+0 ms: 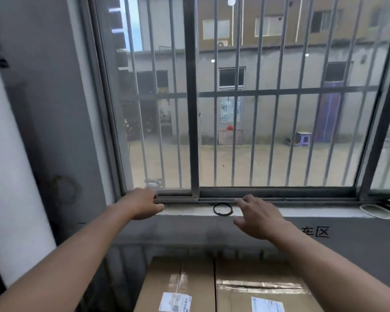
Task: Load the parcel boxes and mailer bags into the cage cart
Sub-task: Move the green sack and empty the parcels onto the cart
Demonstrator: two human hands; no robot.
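Extending over parcel boxes, left hand, right hand

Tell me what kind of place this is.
Probably a parcel depot or storeroom at ground level: two taped cardboard parcel boxes with shipping labels sit below a barred window, and painted zone lettering marks the grey wall under the sill.

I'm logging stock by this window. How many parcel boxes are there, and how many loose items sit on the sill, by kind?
cardboard parcel boxes: 2, the left box and the right box
black ring: 1
white shallow dish: 1
Total: 4
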